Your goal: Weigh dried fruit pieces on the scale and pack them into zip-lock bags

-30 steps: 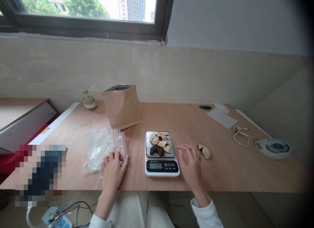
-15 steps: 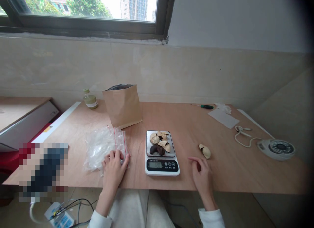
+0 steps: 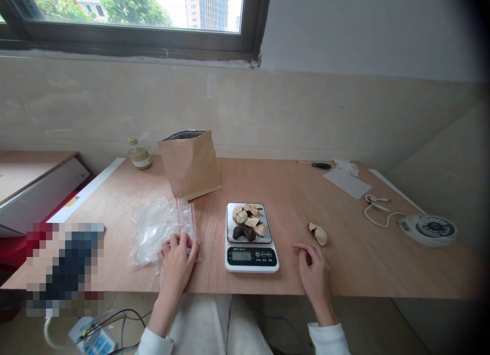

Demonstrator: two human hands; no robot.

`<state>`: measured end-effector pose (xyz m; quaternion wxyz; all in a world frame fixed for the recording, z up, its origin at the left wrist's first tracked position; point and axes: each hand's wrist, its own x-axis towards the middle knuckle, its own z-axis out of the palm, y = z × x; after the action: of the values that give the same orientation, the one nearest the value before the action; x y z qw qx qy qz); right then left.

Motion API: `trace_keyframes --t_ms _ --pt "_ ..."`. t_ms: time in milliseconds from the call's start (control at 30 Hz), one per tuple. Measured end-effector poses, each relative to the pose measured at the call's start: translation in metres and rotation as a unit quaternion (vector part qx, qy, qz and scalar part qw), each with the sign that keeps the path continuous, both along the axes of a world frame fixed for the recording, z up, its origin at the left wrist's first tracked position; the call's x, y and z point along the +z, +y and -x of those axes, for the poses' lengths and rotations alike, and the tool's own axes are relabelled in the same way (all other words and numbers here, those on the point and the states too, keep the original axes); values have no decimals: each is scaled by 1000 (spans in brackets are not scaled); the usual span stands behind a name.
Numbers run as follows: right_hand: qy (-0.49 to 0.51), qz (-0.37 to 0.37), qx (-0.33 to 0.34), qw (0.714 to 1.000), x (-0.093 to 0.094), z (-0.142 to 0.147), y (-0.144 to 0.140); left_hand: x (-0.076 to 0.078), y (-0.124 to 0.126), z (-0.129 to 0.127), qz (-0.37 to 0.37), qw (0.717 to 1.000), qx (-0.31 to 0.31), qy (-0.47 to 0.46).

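While the left hand (image 3: pixel 178 258) lies on the clear plastic bags (image 3: pixel 151 230), fingers bent and a bit spread, the right hand (image 3: pixel 314 268) is half-curled at the table (image 3: pixel 383 268), just right of the scale (image 3: pixel 250 268), w/ nothing visible in it. Can't tell if the left actually grips any plastic or just rests on top. Pale & dark pieces (image 3: pixel 240 215) (dried pods or shells, by the look; can't say for sure) are heaped on the scale, and one loose piece (image 3: pixel 318 235) lies alone near the right hand, not touching it. They look light, dry and stiff, prob. brittle at the thin, split edges, so best held one at a time by the thick rounded part, thumb vs. index, min. squeeze. Dark ones look smoother, maybe a bit slippery. Bags should be v. light, floppy & slick: best pinched firmly near a red-striped edge, since layers may cling or slide.
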<state>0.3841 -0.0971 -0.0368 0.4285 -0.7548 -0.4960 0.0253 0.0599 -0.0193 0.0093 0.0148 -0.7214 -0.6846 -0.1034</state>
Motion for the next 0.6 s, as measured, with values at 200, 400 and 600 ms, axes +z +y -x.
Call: trace_keyframes --t_ms 200,400,600 --pt "20 -33 4 999 3 0 0 2 2 6 -5 993 10 -120" --pt "83 -104 62 989 59 52 -1 35 -15 -2 -186 965 -51 -176" --pt "215 -41 289 932 124 140 15 67 -37 -25 -246 915 -239 -211"
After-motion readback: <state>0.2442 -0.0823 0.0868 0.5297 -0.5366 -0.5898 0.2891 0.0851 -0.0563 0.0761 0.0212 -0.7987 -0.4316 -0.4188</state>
